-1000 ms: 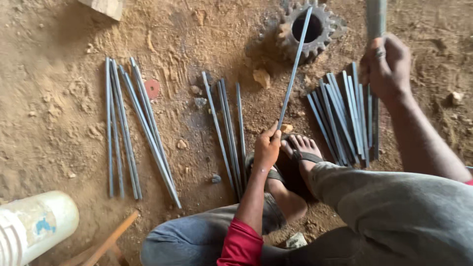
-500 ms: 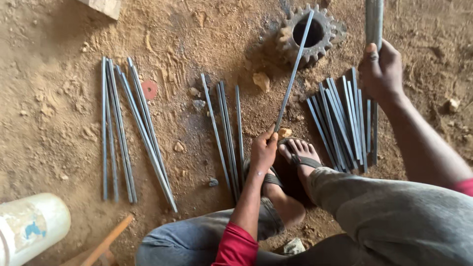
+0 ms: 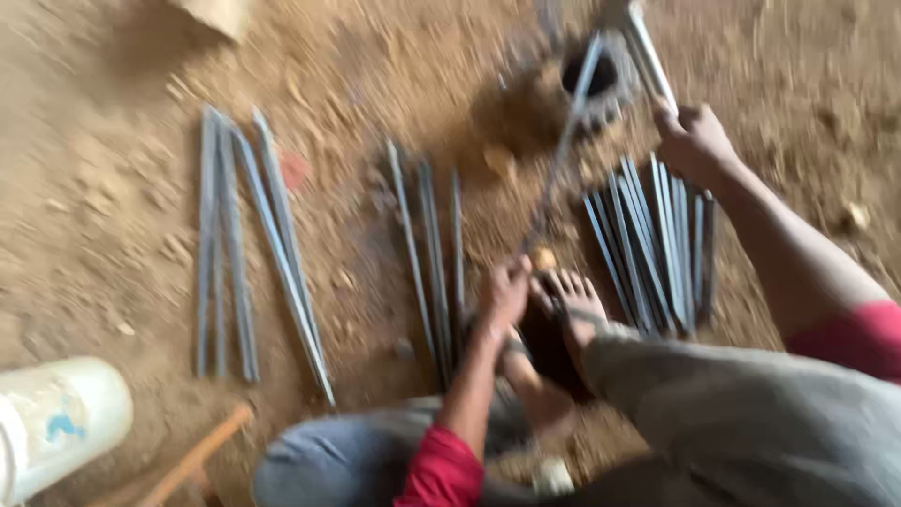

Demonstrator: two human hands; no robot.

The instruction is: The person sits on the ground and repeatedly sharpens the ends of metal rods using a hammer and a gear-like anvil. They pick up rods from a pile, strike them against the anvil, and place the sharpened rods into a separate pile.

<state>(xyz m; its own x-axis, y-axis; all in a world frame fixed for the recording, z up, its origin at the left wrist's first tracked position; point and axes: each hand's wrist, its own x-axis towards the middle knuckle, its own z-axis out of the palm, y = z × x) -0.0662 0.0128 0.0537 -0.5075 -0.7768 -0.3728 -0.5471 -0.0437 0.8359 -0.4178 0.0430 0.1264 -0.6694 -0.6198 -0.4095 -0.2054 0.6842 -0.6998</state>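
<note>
The picture is blurred by motion. My left hand (image 3: 504,293) grips the near end of a thin grey metal rod (image 3: 566,141), just above my sandalled feet (image 3: 563,310). The rod's far end rests on a toothed steel gear (image 3: 601,75) lying on the dirt. My right hand (image 3: 694,143) is raised to the right of the gear and is closed on a grey metal tool (image 3: 643,47) that tilts up and to the left over the gear. Beneath that hand lies a bundle of similar rods (image 3: 652,249).
Two more groups of grey rods lie on the sandy ground: one at the left (image 3: 249,253), one in the middle (image 3: 432,253). A white plastic container (image 3: 56,427) and a wooden handle (image 3: 192,460) sit at the lower left. A wooden block (image 3: 211,14) is at the top.
My right hand has swung the tool from upright to tilted left over the gear. The view has shifted and blurred. My left hand still holds the rod on the gear.
</note>
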